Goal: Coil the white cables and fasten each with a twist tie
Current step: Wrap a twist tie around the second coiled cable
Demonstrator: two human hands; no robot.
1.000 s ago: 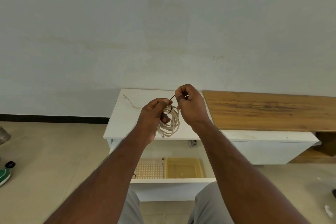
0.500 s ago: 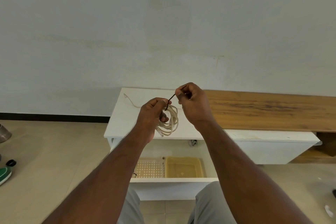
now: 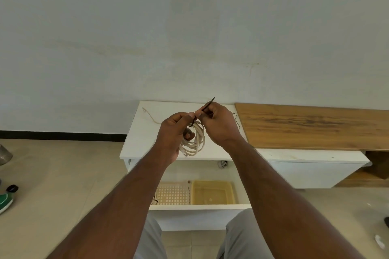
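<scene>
My left hand (image 3: 173, 132) grips a coiled white cable (image 3: 195, 143) above the white cabinet top (image 3: 139, 143). A dark twist tie (image 3: 207, 105) runs from the coil's top up to the right, and my right hand (image 3: 219, 125) pinches it, its free end sticking out past the fingers. A second loose white cable (image 3: 149, 116) lies on the cabinet top at the back left. Another thin dark tie (image 3: 236, 120) lies on the cabinet just right of my right hand.
An open white drawer (image 3: 200, 207) below holds a perforated cream basket (image 3: 172, 193) and a yellow tray (image 3: 212, 192). A wooden board (image 3: 315, 126) lies to the right. A green shoe (image 3: 5, 202) sits on the floor at the left.
My right hand has drawn the twist tie further up and to the right, so its end now pokes out above the fingers. The left hand keeps its hold on the coil.
</scene>
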